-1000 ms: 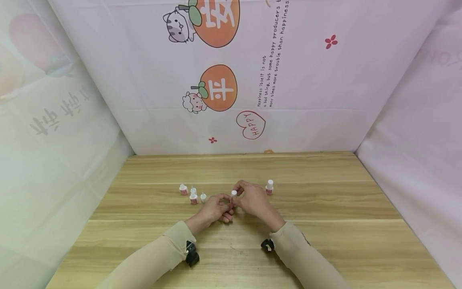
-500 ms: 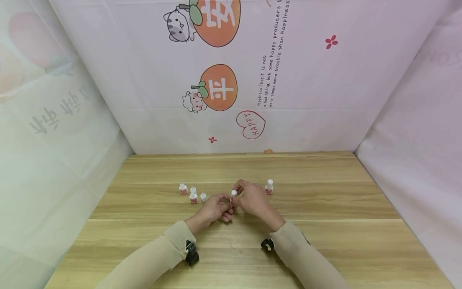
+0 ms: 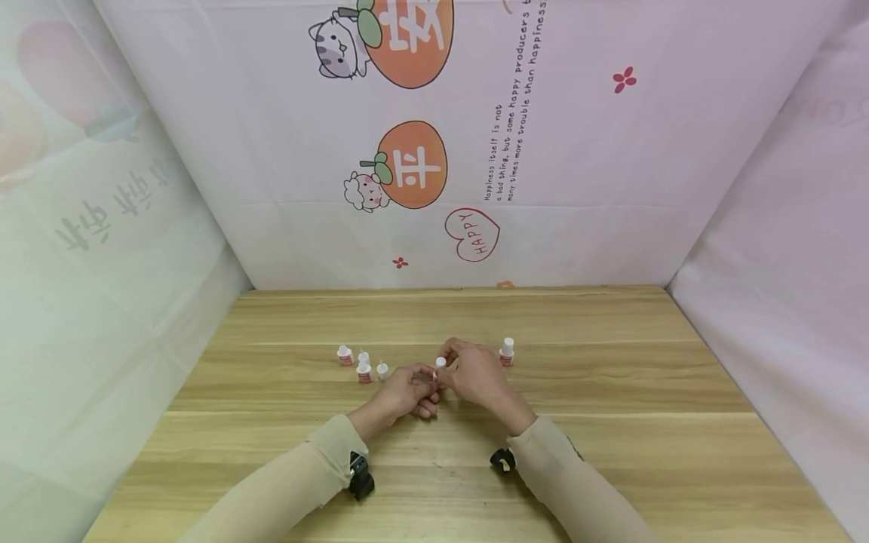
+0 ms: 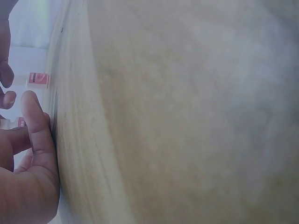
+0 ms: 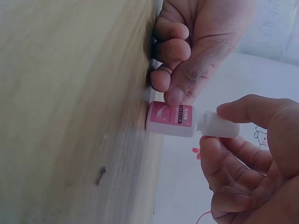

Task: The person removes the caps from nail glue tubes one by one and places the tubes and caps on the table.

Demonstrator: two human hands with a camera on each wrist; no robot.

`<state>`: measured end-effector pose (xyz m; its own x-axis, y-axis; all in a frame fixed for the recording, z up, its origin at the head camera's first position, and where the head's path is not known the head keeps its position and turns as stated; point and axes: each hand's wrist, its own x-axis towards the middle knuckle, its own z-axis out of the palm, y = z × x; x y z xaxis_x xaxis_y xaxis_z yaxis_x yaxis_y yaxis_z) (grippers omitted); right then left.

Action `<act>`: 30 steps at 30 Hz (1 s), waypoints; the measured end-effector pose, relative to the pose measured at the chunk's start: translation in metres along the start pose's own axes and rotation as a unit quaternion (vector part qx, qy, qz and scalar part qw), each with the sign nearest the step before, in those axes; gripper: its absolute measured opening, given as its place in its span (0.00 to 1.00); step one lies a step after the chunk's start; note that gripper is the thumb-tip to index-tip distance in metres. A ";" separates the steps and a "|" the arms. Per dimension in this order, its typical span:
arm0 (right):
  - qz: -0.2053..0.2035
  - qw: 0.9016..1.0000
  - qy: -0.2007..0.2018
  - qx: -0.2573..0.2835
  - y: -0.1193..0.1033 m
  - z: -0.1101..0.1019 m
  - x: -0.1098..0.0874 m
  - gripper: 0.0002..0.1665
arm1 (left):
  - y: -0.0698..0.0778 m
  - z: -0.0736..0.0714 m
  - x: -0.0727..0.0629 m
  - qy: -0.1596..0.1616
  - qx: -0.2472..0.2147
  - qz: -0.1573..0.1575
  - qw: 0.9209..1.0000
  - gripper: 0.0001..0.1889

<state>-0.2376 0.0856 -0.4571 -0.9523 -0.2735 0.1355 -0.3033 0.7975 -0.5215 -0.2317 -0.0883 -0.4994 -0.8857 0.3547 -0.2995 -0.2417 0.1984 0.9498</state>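
1. Broadly, a wood-grain table [image 3: 611, 467] spans the lower half of the head view, with a printed cloth [image 3: 577, 173] behind it.
2. The left sleeve [image 3: 285, 483] and right sleeve [image 3: 573, 483] angle inward, bringing both hands together over 1 small object.
3. The right hand [image 3: 477, 373] pinches a white cap between its fingertips, presumably because so narrow a piece wants fine control.
4. The left hand [image 3: 405, 391] grips the bottle's lower body, thumb against the label, likely to stop it slipping or turning.
5. That pink-labelled bottle [image 5: 172, 119] stands upright between the hands, its base apparently on the table.
6. A capped bottle [image 3: 507, 352] stands beyond the right hand; a far-left bottle [image 3: 345, 357] and a second left bottle [image 3: 364, 373] have shorter tops (perhaps parked aside to leave working room).
7. The white cap [image 5: 221, 125] is at the held bottle's neck; how tightly it sits, I cannot tell.
8. Smallest are 2 thin-tipped pieces: a near nozzle [image 3: 382, 372] and a far nozzle [image 3: 363, 357].
9. Compared with 0.5 s ago, hands and bottles keep their places; any turn of the cap is too slight to read.
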 end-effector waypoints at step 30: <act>-0.011 1.000 -0.001 0.001 -0.002 -0.001 -0.001 0.11 | 0.001 0.001 -0.001 0.004 0.003 0.007 1.000 0.12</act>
<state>-0.2365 0.0852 -0.4551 -0.9456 -0.2915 0.1446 -0.3233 0.7909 -0.5195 -0.2306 -0.0871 -0.4987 -0.8922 0.3503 -0.2852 -0.2264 0.1996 0.9534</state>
